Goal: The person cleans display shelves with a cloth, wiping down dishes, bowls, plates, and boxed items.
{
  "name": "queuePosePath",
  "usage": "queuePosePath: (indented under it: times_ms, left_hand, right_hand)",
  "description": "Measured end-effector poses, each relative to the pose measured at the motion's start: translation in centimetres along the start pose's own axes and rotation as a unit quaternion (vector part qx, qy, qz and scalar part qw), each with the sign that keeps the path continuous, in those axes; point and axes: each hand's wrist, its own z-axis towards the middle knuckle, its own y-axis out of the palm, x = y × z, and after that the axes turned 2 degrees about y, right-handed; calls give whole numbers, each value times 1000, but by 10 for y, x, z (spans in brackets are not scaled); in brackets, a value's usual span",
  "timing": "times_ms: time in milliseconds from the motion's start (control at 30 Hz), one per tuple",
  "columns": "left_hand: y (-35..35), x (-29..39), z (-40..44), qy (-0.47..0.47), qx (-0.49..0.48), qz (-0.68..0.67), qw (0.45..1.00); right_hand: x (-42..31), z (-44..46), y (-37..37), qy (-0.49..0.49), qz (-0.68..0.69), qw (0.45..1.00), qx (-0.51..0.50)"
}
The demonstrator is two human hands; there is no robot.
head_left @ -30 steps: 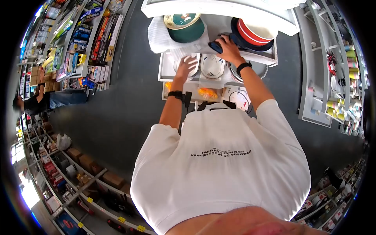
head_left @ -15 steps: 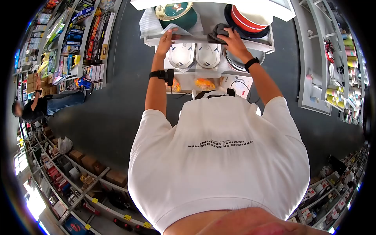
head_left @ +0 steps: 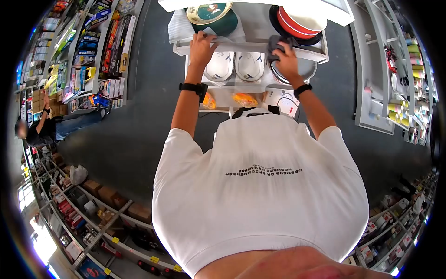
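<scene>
My right hand (head_left: 286, 59) grips a crumpled dark grey cloth (head_left: 278, 43) against the front edge of the upper white shelf (head_left: 251, 48), right of its middle. At the left end of that edge is my left hand (head_left: 201, 50), its fingers curled over the rim. A corner of a thin white wrapping sheet (head_left: 178, 29) shows at its fingertips. On this sheet stands a dark green bowl (head_left: 224, 25) with a decorated, picture-printed top (head_left: 209, 13). Behind the cloth, red and white bowls (head_left: 296, 29) are stacked on a dark plate (head_left: 308, 41).
Below, another shelf bears two white rectangular dishes (head_left: 249, 66) with leaf patterns and round plates (head_left: 306, 69). Lower still are orange packets (head_left: 245, 99) and a white box (head_left: 281, 101). Stocked shelves (head_left: 88, 51) stand left, near another person (head_left: 44, 128); white racks (head_left: 371, 69) stand right.
My right hand has slid the grey cloth to the right along the shelf edge. My left hand has turned, with its fingers more curled at the sheet's corner. The view has shifted slightly.
</scene>
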Motion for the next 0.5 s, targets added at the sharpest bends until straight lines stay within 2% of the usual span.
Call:
queuePosePath:
  times_ms: [133, 200, 233, 267, 333, 400, 500]
  left_hand:
    - [0, 0, 6, 49, -30, 25, 998]
    - [5, -4, 6, 14, -24, -47, 998]
    - [8, -7, 5, 32, 4, -35, 999]
    - [7, -6, 7, 36, 7, -37, 999]
    - [6, -7, 3, -11, -18, -108, 994]
    - [4, -4, 1, -19, -12, -115, 993]
    - [13, -9, -4, -62, -7, -156, 986]
  right_hand:
    - [-56, 25, 29, -24, -7, 998, -49]
    - [-50, 28, 21, 0, 5, 998, -60]
    - [-46, 33, 16, 18, 19, 997, -72]
    - [-34, 36, 12, 18, 15, 997, -68]
    - [6, 24, -2, 77, 39, 995, -50]
    - [40, 4, -22, 18, -39, 999, -18]
    - [66, -29, -67, 67, -100, 992, -24]
